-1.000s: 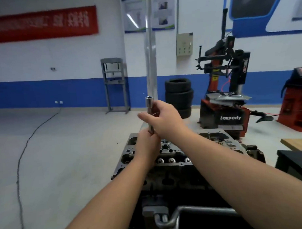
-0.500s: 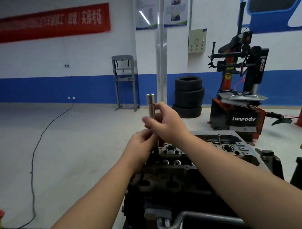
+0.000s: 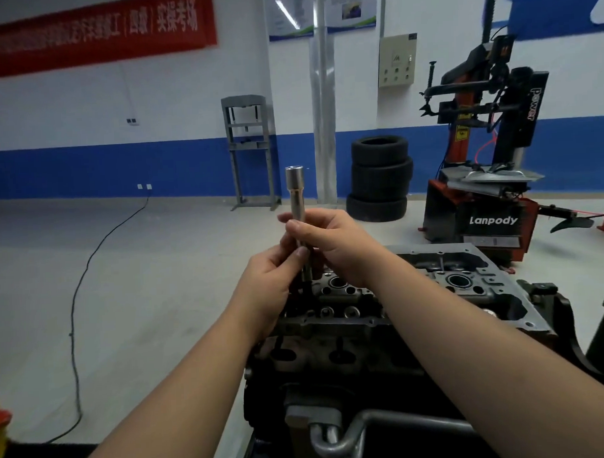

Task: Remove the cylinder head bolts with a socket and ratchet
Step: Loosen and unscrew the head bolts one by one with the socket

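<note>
A long silver socket bar stands upright in front of me, its open socket end on top. My right hand grips its middle, thumb across the shaft. Just below, my left hand pinches the darker lower end of the bar with thumb and fingers. Both hands hover above the near left part of the grey cylinder head, which lies on a dark engine stand with bolt holes and round bores showing. The bar's bottom tip is hidden behind my fingers.
A metal pipe curves across the stand's front. A red and black tyre changer and a stack of tyres stand behind the engine. A grey press frame is by the wall. A black cable trails over the floor at left.
The view has swung left, so the engine and hands sit further right. The bar stands slightly higher above my right hand; both hands keep their hold on it.
</note>
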Demonstrator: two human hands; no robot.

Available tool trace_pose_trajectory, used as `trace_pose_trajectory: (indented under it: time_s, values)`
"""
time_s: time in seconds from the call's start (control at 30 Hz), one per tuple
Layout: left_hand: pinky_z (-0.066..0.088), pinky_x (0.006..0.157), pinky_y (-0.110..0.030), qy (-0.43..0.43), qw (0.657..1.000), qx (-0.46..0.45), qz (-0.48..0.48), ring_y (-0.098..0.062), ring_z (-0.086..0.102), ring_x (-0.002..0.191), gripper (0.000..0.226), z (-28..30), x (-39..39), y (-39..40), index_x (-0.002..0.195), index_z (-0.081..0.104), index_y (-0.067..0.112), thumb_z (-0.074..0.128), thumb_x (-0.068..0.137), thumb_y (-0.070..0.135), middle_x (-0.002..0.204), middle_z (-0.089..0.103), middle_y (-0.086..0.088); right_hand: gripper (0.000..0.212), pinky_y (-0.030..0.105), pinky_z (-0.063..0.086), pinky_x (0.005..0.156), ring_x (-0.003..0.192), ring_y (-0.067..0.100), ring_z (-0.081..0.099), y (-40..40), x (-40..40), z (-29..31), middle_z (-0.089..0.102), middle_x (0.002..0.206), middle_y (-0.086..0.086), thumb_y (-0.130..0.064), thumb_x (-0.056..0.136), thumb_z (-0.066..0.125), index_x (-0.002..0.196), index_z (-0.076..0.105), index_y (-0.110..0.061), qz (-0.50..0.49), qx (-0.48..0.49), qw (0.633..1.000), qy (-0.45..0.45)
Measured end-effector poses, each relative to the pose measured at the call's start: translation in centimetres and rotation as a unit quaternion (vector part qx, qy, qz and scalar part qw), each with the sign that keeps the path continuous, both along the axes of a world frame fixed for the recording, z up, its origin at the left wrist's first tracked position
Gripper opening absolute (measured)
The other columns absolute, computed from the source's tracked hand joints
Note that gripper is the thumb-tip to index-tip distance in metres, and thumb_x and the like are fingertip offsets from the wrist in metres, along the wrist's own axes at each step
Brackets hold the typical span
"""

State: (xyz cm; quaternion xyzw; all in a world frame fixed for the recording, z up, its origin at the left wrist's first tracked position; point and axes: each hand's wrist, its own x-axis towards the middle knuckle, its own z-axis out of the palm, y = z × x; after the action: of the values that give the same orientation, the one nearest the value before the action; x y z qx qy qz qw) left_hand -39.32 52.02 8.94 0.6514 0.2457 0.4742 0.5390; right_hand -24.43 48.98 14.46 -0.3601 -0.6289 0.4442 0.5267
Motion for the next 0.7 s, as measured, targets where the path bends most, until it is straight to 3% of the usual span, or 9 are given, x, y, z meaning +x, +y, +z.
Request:
trace_pose_trajectory:
  time_s: [0.07, 0.17, 0.27, 0.37, 0.43, 0.57, 0.7]
  values:
    - [0.057, 0.094, -0.045, 0.000, 0.999, 0.023, 0.026, -0.025, 0.075, 0.104, 0.022, 0.0, 0.0, -0.1, 0.103, 0.079, 0.031, 0.064, 0.093, 0.043, 0.106, 0.079, -0.007, 0.019, 0.027, 0.055, 0.064, 0.080, 0.018, 0.069, 0.1, 0.0, 0.0, 0.071, 0.085, 0.000, -0.015, 0.088, 0.074, 0.105, 0.066, -0.013, -0.009, 0.010, 1.000, 0.009]
    - [0.057, 0.088, -0.041, -0.004, 0.998, 0.034, 0.052, -0.025, 0.076, 0.099, 0.016, 0.2, 0.3, -0.4, 0.096, 0.079, 0.030, 0.074, 0.086, 0.042, 0.101, 0.079, -0.006, 0.017, 0.030, 0.058, 0.064, 0.075, 0.021, 0.069, 0.4, -0.2, -0.2, 0.070, 0.079, 0.005, -0.007, 0.084, 0.076, 0.093, 0.062, -0.007, -0.029, 0.027, 0.999, 0.013]
    - [0.061, 0.084, -0.045, 0.004, 0.995, 0.042, 0.096, -0.026, 0.076, 0.093, 0.033, 0.3, 0.7, -0.5, 0.093, 0.074, 0.028, 0.081, 0.072, 0.052, 0.095, 0.077, -0.006, 0.010, 0.033, 0.058, 0.068, 0.081, 0.026, 0.069, 0.6, 0.3, 0.0, 0.071, 0.083, 0.011, -0.011, 0.086, 0.074, 0.090, 0.066, -0.006, -0.012, 0.006, 1.000, 0.016]
    - [0.059, 0.090, -0.037, 0.006, 0.998, 0.039, 0.050, -0.017, 0.073, 0.107, 0.031, 0.6, 0.5, -0.6, 0.113, 0.072, 0.036, 0.063, 0.089, 0.052, 0.111, 0.077, 0.001, 0.018, 0.033, 0.060, 0.079, 0.092, 0.025, 0.071, 0.7, 1.1, 1.1, 0.074, 0.099, 0.014, -0.021, 0.089, 0.069, 0.101, 0.074, -0.009, 0.057, -0.035, 0.997, -0.041]
    - [0.059, 0.086, -0.032, 0.009, 0.999, 0.022, 0.031, -0.017, 0.073, 0.108, 0.032, 0.7, 0.2, -0.8, 0.115, 0.072, 0.042, 0.046, 0.098, 0.047, 0.114, 0.077, 0.000, 0.024, 0.036, 0.059, 0.087, 0.099, 0.024, 0.070, 1.0, 1.7, 2.2, 0.073, 0.110, 0.015, -0.024, 0.090, 0.067, 0.108, 0.074, -0.010, 0.083, -0.056, 0.991, -0.092]
    - [0.058, 0.091, -0.051, 0.048, 0.995, 0.039, 0.073, -0.018, 0.075, 0.095, 0.036, 0.4, 0.4, -1.0, 0.105, 0.074, 0.038, 0.045, 0.095, 0.057, 0.100, 0.079, 0.001, 0.025, 0.032, 0.057, 0.084, 0.101, 0.020, 0.069, 1.4, 1.8, 4.4, 0.073, 0.106, 0.003, -0.022, 0.093, 0.066, 0.115, 0.068, -0.012, 0.098, -0.046, 0.987, -0.116]
    - [0.059, 0.084, -0.056, 0.080, 0.986, 0.066, 0.129, -0.021, 0.072, 0.085, 0.037, 0.6, 0.8, -1.3, 0.088, 0.069, 0.043, 0.049, 0.079, 0.072, 0.087, 0.075, 0.003, 0.015, 0.034, 0.054, 0.074, 0.078, 0.020, 0.067, 1.9, 0.7, 5.7, 0.066, 0.082, 0.005, -0.015, 0.088, 0.071, 0.096, 0.061, -0.008, 0.100, 0.006, 0.993, -0.060]
